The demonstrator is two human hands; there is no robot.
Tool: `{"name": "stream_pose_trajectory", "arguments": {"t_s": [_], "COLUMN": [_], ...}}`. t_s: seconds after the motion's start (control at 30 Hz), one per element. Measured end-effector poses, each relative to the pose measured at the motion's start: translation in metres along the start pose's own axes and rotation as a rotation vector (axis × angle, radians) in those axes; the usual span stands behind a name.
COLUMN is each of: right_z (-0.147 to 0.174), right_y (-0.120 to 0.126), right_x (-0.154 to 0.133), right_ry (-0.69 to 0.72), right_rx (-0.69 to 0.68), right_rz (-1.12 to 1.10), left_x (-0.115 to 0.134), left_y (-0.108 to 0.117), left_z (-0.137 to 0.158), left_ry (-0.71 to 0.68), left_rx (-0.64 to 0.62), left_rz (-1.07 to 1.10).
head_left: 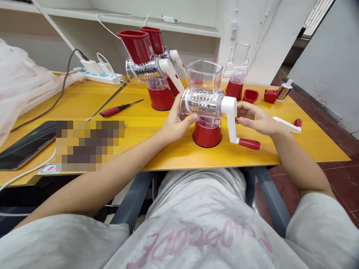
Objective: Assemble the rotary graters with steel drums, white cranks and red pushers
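A rotary drum grater (206, 101) stands upright in front of me, with a clear hopper, a perforated metal drum and a red base. My left hand (179, 119) is closed around the left end of its clear drum housing, thumb in front and the other fingers partly hidden behind. At the right end is a white crank (231, 117) with a red handle (249, 144) pointing right. Beside the crank, my right hand (256, 117) has its thumb and fingers apart. Its fingertips reach partly behind the crank arm; I cannot tell whether they touch it.
Two graters with red hoppers (137, 46) stand behind on the left. A clear-topped grater (235, 87), red cups (250, 96), a drum (284, 91) and a loose crank (288, 125) are at right. Leftward lie a screwdriver (114, 110), phone (26, 145) and power strip (103, 76).
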State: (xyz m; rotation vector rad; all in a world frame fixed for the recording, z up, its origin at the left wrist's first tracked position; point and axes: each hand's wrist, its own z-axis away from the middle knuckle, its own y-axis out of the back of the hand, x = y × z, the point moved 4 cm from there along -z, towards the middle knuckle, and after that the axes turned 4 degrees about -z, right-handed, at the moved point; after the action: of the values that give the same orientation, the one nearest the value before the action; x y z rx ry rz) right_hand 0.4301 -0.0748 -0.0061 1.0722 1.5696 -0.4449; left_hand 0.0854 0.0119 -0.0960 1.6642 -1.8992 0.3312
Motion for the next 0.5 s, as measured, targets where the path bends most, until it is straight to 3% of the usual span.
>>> {"name": "stream_pose_trajectory", "arguments": {"t_s": [0.1, 0.23, 0.5], "right_z": [-0.014, -0.007, -0.002], "right_y": [-0.015, -0.042, -0.06], "right_x": [0.022, 0.031, 0.033], "right_ry": [-0.055, -0.101, -0.067], "right_rx": [-0.151, -0.141, -0.107], "right_rz": [-0.258, -0.551, -0.634], "left_x": [0.022, 0.046, 0.053], "left_y": [0.002, -0.008, -0.015], "left_z": [-0.004, -0.016, -0.022], "left_ry": [-0.009, 0.117, 0.146], "left_rx": [0.139, 0.146, 0.147], "left_rz": [-0.031, 0.024, 0.04]}}
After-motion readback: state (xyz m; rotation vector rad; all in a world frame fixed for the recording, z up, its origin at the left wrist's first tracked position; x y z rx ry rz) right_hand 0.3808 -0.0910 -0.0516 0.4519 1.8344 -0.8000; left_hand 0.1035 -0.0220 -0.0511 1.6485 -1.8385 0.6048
